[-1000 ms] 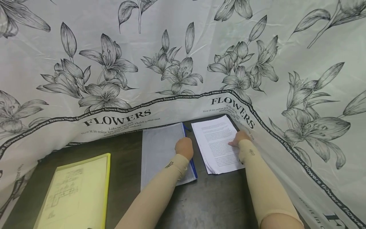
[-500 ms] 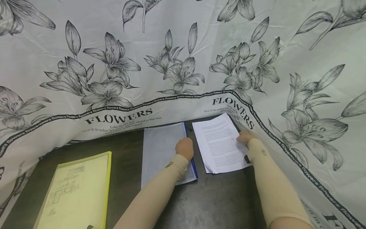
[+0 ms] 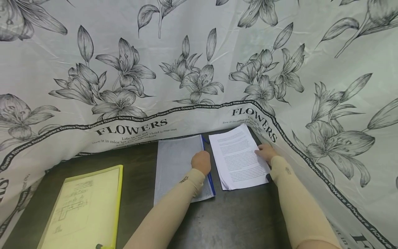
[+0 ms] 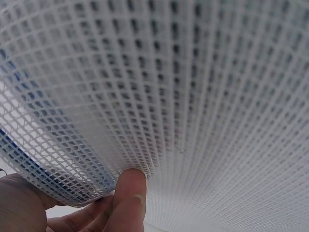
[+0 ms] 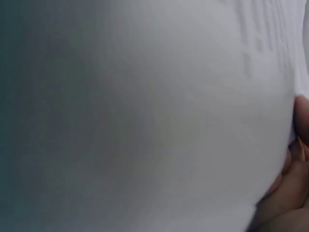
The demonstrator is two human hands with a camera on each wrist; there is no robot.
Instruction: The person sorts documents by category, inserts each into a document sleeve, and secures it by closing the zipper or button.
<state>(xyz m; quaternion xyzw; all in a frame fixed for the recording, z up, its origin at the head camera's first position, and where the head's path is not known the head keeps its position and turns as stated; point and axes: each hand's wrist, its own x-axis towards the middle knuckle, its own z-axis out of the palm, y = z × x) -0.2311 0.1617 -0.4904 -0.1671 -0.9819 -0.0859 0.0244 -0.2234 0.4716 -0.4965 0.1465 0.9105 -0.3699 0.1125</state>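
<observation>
A clear mesh zip pouch with a blue zip edge lies on the dark table, left of centre. My left hand pinches it near that blue edge; in the left wrist view the thumb and fingers grip its white grid material. Just to the right is a stack of printed paper sheets, slightly fanned at the lower left. My right hand holds the stack by its right edge, thumb on top. Up close, a blurred white sheet fills most of the right wrist view, with the fingers at its edge.
A yellow-edged folder with a drawing inside lies at the left of the dark table. White flower-printed cloth hangs behind and along the right side, close to the right arm.
My right hand has slid from over the printed page outward to the right edge of the stack. The left hand stays on the mesh pouch. The head view has shifted slightly.
</observation>
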